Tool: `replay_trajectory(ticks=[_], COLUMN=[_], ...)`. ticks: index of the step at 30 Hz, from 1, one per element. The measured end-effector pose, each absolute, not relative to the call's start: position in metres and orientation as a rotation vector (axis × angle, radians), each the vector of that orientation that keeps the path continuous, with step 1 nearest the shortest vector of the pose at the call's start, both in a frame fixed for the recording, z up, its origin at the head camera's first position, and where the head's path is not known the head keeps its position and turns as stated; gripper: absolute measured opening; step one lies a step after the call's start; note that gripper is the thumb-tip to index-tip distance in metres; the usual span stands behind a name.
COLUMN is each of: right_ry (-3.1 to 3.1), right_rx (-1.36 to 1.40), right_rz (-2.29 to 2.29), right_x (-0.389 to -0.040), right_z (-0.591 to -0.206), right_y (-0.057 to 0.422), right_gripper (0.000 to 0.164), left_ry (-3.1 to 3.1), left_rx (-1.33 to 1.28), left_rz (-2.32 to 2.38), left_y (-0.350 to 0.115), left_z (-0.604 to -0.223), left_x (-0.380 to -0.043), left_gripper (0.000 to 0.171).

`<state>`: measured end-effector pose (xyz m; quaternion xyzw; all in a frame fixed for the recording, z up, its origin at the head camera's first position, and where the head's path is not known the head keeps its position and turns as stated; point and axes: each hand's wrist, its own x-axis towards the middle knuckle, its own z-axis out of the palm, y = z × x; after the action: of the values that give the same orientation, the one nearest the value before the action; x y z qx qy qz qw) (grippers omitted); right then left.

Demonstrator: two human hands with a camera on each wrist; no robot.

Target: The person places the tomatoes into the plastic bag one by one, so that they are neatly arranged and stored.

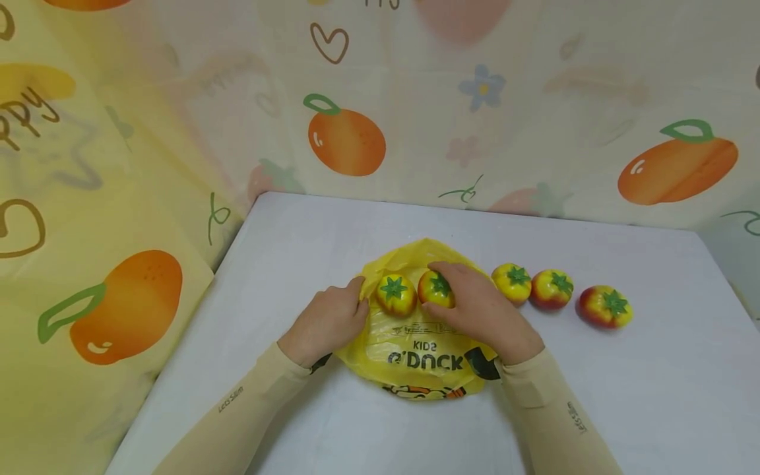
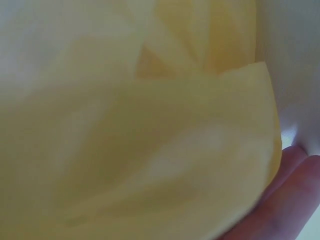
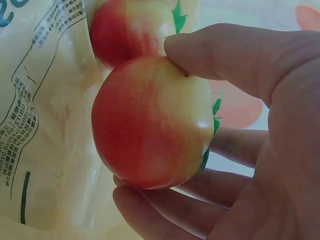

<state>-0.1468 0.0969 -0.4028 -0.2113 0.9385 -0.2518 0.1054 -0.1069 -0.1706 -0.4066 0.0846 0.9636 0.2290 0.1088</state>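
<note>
A yellow plastic bag with dark printing lies flattened on the table. My left hand pinches its left edge; in the left wrist view the yellow film fills most of the picture, with fingertips along its side. My right hand grips a red-and-yellow tomato-like fruit with a green leafy top, thumb on one side and fingers on the other, over the bag. Just left of it in the head view, a second such fruit sits on the bag.
Right of the bag, three more such fruits stand in a loose row: one near my right hand, one beside it, one farther right. The white table backs onto a fruit-patterned curtain, which also hangs along the left.
</note>
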Motion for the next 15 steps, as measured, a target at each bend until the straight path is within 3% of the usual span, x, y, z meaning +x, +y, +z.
replay_trajectory(ticks=[15], right_ry=[2.729], right_rx=[-0.619], right_rz=[-0.733], right_x=[-0.1457], right_z=[-0.4086], right_y=[0.0889], right_gripper=[0.076], left_ry=[2.841], left_rx=[0.243], left_rz=[0.658], left_y=[-0.1701], left_z=[-0.4091], left_x=[-0.1091], left_gripper=[0.054])
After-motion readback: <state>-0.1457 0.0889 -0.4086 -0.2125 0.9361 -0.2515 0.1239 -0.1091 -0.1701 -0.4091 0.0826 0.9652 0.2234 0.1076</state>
